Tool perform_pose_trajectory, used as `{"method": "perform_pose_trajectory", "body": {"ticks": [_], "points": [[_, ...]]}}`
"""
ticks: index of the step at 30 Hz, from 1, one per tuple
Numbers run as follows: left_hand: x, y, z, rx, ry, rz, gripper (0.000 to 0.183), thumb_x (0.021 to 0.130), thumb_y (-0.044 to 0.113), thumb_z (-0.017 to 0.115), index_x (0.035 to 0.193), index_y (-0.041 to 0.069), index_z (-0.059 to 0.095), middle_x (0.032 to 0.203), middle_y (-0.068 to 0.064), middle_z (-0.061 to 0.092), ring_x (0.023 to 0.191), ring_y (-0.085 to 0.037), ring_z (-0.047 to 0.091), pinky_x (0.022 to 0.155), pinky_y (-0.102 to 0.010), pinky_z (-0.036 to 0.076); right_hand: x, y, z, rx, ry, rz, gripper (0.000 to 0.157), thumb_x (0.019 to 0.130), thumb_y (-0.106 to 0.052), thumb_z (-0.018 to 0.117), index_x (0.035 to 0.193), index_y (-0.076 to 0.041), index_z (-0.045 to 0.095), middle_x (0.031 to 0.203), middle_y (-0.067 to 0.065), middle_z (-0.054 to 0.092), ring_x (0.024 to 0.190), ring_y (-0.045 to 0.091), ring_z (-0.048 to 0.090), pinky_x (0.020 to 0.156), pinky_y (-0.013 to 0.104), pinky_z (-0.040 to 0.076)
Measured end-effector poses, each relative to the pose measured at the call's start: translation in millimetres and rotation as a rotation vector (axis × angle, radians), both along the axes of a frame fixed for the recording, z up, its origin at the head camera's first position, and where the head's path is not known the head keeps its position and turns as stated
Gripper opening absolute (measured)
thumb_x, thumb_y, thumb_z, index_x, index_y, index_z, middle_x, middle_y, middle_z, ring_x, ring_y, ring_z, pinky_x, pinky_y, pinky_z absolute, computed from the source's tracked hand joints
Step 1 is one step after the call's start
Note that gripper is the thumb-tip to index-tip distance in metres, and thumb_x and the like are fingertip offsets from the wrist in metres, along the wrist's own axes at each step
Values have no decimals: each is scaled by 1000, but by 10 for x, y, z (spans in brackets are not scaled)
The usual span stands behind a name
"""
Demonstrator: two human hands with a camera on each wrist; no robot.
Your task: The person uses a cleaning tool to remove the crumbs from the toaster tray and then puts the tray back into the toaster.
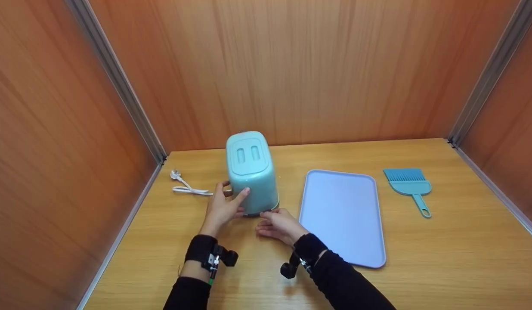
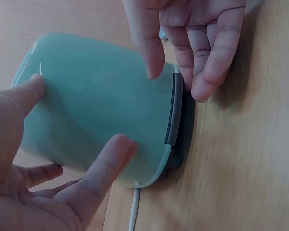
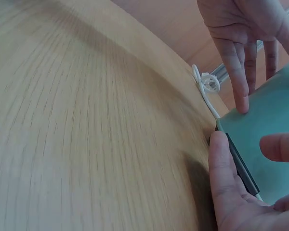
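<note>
A mint-green toaster with a closed lid stands upright on the wooden table. My left hand touches its near left corner; the thumb lies on the near face and other fingers are spread round the left side, fairly straight. In the left wrist view, a dark strip runs along the bottom of the toaster's near face. Close to that strip is my right hand, its extended fingers low at the base and its thumb apart from them. One right fingertip touches the strip's end in the right wrist view.
A white power cord with a plug lies left of the toaster. To the right is a lavender tray, and beyond it a blue dustpan-shaped tool with a comb-like edge. Wood-grain panels enclose the table's back and sides.
</note>
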State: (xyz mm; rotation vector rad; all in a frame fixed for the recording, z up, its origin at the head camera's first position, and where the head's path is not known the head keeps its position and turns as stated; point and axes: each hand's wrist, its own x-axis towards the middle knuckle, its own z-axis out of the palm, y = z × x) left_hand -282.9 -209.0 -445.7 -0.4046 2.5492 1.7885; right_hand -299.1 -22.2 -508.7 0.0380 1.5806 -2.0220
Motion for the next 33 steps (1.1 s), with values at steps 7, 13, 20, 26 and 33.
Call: {"method": "perform_pose_trajectory", "body": {"ticks": [7,13,20,26,33], "points": [[-22,-14,14,-65,-5,-8,93,97,57,75,166,17,27,158,-25,47,111,-39,75,95,-48,65,-5,-47,23,-77,-90,-82,34,110,-6,51,138,13,46,91,15,69,83,21,73,85,31,66],[-34,-25,-2,-96,-2,-9,96,96,59,75,166,16,26,158,-26,47,111,-38,76,89,-42,66,15,-102,23,-158,-135,-108,36,113,-6,43,144,11,39,93,15,72,85,20,74,87,31,65],[-39,-26,-4,-104,0,-5,95,96,59,75,166,17,27,160,-26,47,110,-37,76,87,-40,66,9,-158,-14,-190,-152,-140,34,116,-9,35,145,9,38,92,14,71,84,19,74,85,30,65],[-45,-30,-22,-120,26,-10,93,96,57,76,165,15,28,158,-26,49,106,-35,76,88,-40,66,4,-173,-53,-167,-127,-140,36,118,-13,32,143,11,39,83,11,71,73,15,73,75,25,64],[-47,-42,-20,-128,25,-26,94,96,58,75,165,15,28,159,-27,48,104,-34,76,88,-41,66,18,-181,-73,-145,-112,-122,36,118,-15,30,141,11,39,78,10,70,68,14,70,70,23,63]]}}
